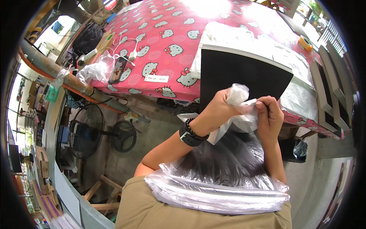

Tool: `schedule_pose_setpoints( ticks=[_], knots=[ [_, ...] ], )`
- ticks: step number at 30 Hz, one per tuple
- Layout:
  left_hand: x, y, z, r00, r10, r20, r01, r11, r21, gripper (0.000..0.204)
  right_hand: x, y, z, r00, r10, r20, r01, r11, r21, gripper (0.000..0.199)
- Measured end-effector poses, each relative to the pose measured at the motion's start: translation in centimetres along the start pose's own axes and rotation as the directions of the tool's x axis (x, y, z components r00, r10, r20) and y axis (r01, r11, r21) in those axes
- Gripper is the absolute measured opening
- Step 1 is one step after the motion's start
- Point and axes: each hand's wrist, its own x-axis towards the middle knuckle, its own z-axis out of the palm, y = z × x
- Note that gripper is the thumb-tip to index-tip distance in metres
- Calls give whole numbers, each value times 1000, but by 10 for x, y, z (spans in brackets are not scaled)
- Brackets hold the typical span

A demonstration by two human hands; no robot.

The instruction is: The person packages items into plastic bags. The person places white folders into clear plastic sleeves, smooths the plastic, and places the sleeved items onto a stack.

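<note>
My left hand, with a black watch and a beaded bracelet at the wrist, is closed on a bunched piece of thin white plastic film. Opposite it, the fingers of my right hand pinch the film's other side. Both hands are just in front of a black flat panel, apparently a stack with pale layered edges, which leans over the table's near edge. Clear crinkled plastic sheeting lies across my lap and rises toward my hands. Its upper end is partly hidden behind them.
A pink cartoon-patterned cover lies on the table. White sheeting lies under the panel. At the left are a phone, a charger with cables and crumpled plastic. Yellow tape and dark panels stand right; a fan stands below left.
</note>
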Motion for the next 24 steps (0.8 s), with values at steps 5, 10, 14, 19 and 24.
schedule_pose_setpoints(
  ticks=[5,10,14,19,24],
  knots=[
    [1,1,1,998,12,-59,-19,994,-106,11,-5,1,2,999,0,49,4,997,-83,9],
    [2,-7,0,997,56,59,-37,959,-280,19,0,1,5,999,0,41,4,994,-114,12],
    [-7,2,-5,980,24,199,33,960,-279,16,11,5,-9,954,298,-38,-295,953,68,18],
    [2,0,-3,996,33,-87,-54,969,-243,20,7,5,-7,873,359,329,-482,741,468,18],
    [4,-9,-4,984,4,-177,-41,977,-208,17,3,7,-8,902,350,254,-423,839,343,20]
  ],
)
